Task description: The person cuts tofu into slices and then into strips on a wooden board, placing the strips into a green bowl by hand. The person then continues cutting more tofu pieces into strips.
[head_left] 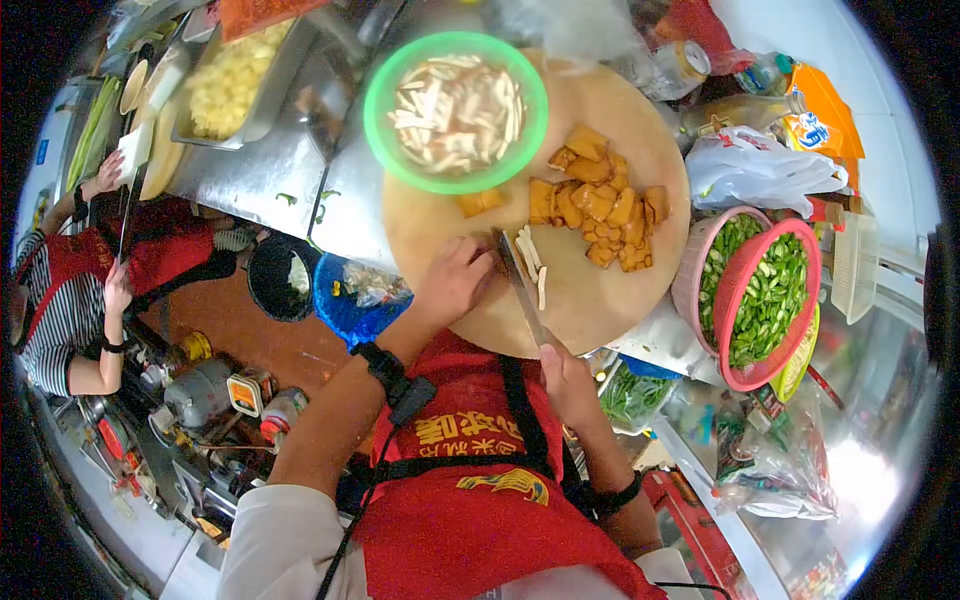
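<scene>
On the round cutting board [440,235], my left hand [455,278] has its fingers curled down on a brown dried tofu piece, mostly hidden beneath them. My right hand [567,380] grips the handle of a knife [522,290], whose blade stands beside my left fingertips. Pale cut strips [533,262] lie just right of the blade. Farther up the board is a pile of brown dried tofu pieces [600,205], with a single brown piece [482,203] near the bowl. A green-rimmed bowl [540,110] full of pale strips sits at the board's upper left.
Right of the board stand a pink basket [697,270] and a red basket [815,290] of cut green peppers. White plastic bags [765,170] lie behind them. A metal tray [262,115] holds yellow chunks. At far left, a co-worker in a red apron [150,250] holds a knife [127,215].
</scene>
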